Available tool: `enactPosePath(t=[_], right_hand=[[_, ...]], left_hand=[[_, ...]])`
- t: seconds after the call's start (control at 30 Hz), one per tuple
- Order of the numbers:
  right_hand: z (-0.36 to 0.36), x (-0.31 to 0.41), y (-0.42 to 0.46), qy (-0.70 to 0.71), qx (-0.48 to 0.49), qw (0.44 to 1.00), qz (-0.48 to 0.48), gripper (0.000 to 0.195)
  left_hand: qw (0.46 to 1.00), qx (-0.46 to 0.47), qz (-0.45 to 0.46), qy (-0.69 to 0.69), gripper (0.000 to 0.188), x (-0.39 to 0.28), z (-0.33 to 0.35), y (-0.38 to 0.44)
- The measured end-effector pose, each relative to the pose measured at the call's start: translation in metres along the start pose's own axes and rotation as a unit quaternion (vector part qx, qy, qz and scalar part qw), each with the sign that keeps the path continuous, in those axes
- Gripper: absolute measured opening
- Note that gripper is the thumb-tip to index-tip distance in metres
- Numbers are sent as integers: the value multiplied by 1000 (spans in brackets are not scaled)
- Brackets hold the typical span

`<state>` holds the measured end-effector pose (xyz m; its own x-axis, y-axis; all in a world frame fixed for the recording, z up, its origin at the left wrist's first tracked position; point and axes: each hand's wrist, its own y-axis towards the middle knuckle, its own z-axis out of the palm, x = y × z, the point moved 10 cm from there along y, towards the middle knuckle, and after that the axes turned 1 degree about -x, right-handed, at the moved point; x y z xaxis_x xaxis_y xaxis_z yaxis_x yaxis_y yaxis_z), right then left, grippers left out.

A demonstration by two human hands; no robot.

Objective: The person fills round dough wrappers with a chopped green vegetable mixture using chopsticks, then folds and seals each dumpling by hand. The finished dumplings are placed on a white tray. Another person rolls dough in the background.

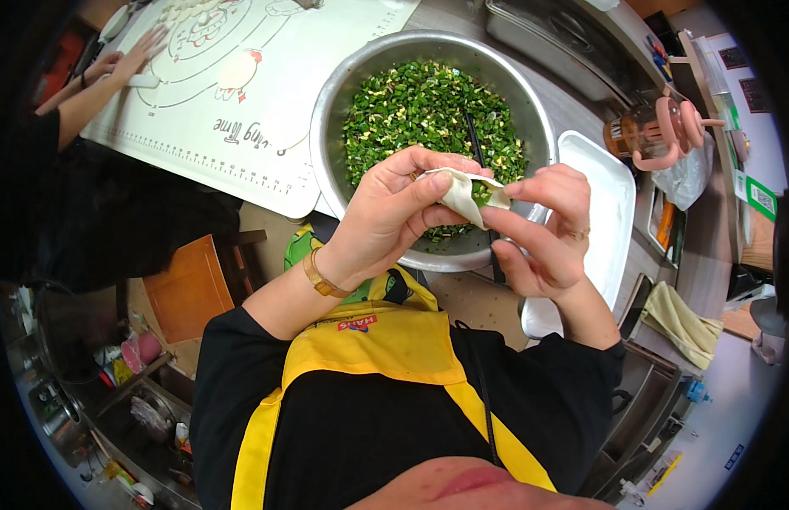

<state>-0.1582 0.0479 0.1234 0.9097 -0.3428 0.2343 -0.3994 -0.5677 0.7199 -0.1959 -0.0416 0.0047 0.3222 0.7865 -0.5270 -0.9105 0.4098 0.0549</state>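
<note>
A dough wrapper [461,194] is folded around chopped green filling, which shows through its gap. My left hand [400,197] grips the wrapper's left side between thumb and fingers. At the wrapper's right end, the thumb of my right hand [547,223] is lowered while its fingertips pinch the edge. Below both hands stands a large steel bowl [327,108] of chopped greens with pale yellow bits [426,108]. A pair of dark chopsticks [474,137] rests in the bowl, partly hidden by my hands.
A white tray [614,191] lies right of the bowl. On the left, a co-worker's hands [130,60] are over a printed pastry mat [273,115], near a rolling pin [142,81] and dough pieces [184,9]. A drink bottle [643,131] and a folded cloth [681,322] are further right.
</note>
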Motion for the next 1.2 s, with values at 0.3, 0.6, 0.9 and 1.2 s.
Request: enactPosePath(t=[0.3, 0.6, 0.9, 1.2], right_hand=[[2, -34, -18, 122, -41, 982, 141, 72], [36, -31, 4, 125, 36, 977, 169, 65], [25, -16, 7, 82, 34, 993, 75, 38], [34, -25, -4, 235, 2, 960, 155, 43]], left_hand=[[1000, -3, 11, 4, 15, 0, 4, -2], [998, -1, 59, 4, 11, 4, 11, -6], [991, 17, 86, 104, 40, 1, 27, -12], [943, 64, 141, 296, 44, 8, 35, -2]])
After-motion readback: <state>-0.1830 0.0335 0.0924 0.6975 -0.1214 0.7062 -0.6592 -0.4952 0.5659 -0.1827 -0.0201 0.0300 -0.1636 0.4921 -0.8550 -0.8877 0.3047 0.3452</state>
